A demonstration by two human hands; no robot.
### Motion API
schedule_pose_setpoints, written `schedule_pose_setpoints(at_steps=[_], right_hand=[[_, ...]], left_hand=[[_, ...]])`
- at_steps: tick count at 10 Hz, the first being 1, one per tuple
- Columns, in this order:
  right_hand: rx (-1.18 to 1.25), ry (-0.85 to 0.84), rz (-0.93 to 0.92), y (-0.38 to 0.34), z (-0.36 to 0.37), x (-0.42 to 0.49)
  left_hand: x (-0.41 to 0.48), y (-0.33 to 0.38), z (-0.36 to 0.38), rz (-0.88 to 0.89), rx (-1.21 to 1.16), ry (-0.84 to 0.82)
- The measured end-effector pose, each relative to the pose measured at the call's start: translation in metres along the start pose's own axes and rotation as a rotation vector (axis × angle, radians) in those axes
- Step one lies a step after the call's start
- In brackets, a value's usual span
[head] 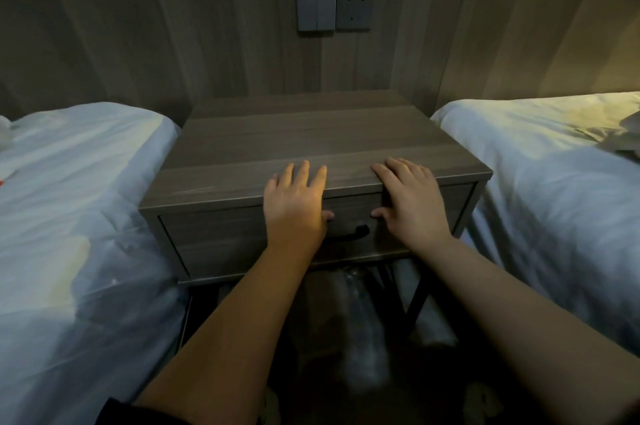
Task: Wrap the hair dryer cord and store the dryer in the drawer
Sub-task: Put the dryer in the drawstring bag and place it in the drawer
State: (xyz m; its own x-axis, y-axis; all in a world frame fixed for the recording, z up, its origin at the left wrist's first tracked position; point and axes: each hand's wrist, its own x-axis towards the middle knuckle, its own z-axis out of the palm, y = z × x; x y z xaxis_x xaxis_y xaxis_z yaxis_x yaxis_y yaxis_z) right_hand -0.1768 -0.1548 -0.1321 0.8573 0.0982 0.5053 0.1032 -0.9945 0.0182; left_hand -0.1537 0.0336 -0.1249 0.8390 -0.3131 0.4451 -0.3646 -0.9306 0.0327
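Both hands flat on near edge of nightstand (311,144) surface. Left hand (294,206) and right hand (412,203) lie open, fingers spread over the top edge, thumbs down on the drawer (221,237) front, holding nothing. Drawer looks closed, black handle (349,234) between the hands. Likely pressing drawer shut or bracing. Hair dryer and cord not visible; probably inside drawer, can't confirm. Beds left (79,203) and right (554,175), wall socket (355,6) far behind.
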Motion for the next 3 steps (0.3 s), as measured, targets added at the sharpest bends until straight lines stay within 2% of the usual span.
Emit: schedule_pose_setpoints(at_steps=[2,3], right_hand=[[-0.018,-0.003,-0.042,0.001,0.001,-0.002],[0.044,-0.127,-0.017,0.005,-0.011,-0.002]], left_hand=[[0.001,0.001,0.000,-0.011,-0.003,0.006],[0.001,0.002,-0.003,-0.016,0.014,-0.049]])
